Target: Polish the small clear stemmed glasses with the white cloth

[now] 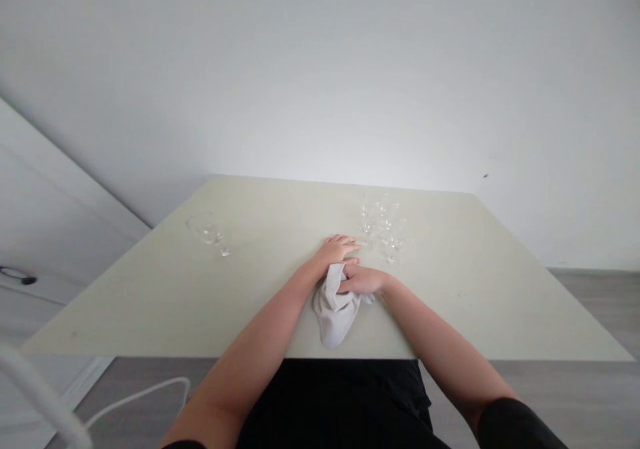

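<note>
My right hand (364, 280) is closed on a white cloth (337, 319), which hangs in folds toward the table's front edge. Just beyond it, my left hand (337, 250) reaches to the right with fingers stretched out and thumb apart. The cloth's upper end touches or nearly touches my left wrist. Close to the left fingertips stand several clear stemmed glasses (383, 219) in a tight group; whether the fingers touch the nearest foot I cannot tell. The right palm and part of the cloth under it are hidden.
Another clear stemmed glass (204, 227) is at the left of the pale table (265, 215), with a small glass foot in front of it. A white wall (320, 89) rises behind. A white cable (143, 390) loops below the left front edge.
</note>
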A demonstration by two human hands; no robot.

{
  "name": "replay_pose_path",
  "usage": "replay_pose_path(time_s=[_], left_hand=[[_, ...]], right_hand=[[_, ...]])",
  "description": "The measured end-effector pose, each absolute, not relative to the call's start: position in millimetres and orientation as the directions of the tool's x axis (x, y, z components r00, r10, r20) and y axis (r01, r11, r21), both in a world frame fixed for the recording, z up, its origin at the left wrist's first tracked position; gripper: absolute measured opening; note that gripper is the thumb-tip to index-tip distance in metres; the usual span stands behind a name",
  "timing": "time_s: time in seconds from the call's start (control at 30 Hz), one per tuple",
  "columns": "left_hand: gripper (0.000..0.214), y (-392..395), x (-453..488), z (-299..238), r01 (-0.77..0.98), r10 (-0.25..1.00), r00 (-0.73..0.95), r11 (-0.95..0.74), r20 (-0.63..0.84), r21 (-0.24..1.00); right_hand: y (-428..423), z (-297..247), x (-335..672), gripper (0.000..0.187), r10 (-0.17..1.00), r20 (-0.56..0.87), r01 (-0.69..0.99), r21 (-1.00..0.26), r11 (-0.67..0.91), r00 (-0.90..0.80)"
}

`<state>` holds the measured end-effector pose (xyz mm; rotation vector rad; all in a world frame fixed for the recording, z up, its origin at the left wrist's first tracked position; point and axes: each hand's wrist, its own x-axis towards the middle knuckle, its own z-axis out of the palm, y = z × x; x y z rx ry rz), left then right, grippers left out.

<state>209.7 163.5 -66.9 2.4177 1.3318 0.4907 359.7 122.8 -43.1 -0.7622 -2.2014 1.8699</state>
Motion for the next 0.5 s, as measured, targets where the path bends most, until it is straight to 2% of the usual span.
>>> replay_pose_path(time_s=[0.3, 0.5], left_hand=[[0.048, 163.6, 210.1, -66.8, 0.737, 0.858, 0.483, -0.507, 0.177, 0.446], [0.044, 163.1, 210.4, -66.6, 0.724, 0.799, 0.578, -0.597, 0.169, 0.347]], right_hand=[[124.4, -47.1, 360.2, 0.018, 0.461, -0.2, 0.284, -0.951, 0.119, -0.864], [127.9, -50.1, 360.1, 0.02, 0.446, -0.198, 0.303, -0.936, 0.179, -0.873]])
